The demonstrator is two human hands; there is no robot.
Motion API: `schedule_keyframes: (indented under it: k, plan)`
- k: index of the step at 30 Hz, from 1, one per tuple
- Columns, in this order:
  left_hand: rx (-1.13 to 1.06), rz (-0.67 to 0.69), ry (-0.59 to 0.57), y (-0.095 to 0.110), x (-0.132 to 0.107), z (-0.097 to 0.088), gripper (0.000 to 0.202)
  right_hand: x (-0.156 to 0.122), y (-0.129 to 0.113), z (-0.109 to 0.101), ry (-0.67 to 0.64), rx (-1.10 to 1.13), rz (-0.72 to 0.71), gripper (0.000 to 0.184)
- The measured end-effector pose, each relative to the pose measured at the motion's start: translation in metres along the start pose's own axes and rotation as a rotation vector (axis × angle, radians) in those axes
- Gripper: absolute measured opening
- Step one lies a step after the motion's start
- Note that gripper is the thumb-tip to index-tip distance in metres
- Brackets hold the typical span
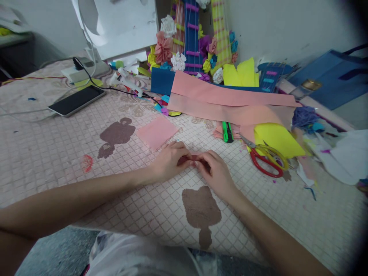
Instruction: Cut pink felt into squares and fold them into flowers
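Note:
Between my two hands, low over the table, is a small piece of pink paper (195, 157), mostly covered by my fingers. My left hand (173, 161) pinches its left end, fingers curled. From the other side my right hand (215, 170) grips the paper with thumb and fingertips pressed together. Just behind my left hand a flat pink paper square (157, 133) lies on the patterned tablecloth (138, 207). How the held paper is folded cannot be made out.
Red-and-yellow scissors (266, 159) and a green cutter knife (227, 132) lie to the right. Long pink paper strips (230, 94) stretch across the back. A phone (77, 100) and a white glue gun (126, 81) with cables sit at back left. Paper flowers (163, 48) stand behind.

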State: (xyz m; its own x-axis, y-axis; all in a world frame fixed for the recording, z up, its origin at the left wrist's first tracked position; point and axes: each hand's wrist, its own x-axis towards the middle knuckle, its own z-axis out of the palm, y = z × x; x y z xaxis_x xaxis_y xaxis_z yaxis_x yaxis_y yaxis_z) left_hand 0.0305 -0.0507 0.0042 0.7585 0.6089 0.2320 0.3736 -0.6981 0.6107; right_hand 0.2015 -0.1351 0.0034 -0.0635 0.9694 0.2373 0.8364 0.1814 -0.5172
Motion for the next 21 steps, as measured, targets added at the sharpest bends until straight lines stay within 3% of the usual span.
schedule_keyframes:
  k: [7, 10, 13, 18, 21]
  plan:
    - [-0.131, 0.039, 0.003, -0.011, -0.002, -0.008, 0.010, -0.005, 0.012, 0.002, 0.069, 0.081, 0.018, 0.012]
    - [-0.150, 0.029, 0.062, -0.014, -0.005, -0.012, 0.004, -0.007, 0.014, 0.000, 0.117, 0.087, 0.004, 0.026]
    - [-0.159, 0.045, 0.112, -0.012, -0.007, -0.013, 0.011, -0.006, 0.012, -0.003, 0.052, 0.058, -0.077, 0.039]
    - [-0.154, 0.156, 0.097, -0.009, -0.006, -0.012, 0.021, -0.004, 0.008, -0.011, -0.040, 0.039, -0.178, 0.026]
    - [-0.081, 0.235, 0.033, -0.009, -0.006, -0.012, 0.021, -0.004, 0.010, -0.017, -0.095, 0.009, -0.206, 0.028]
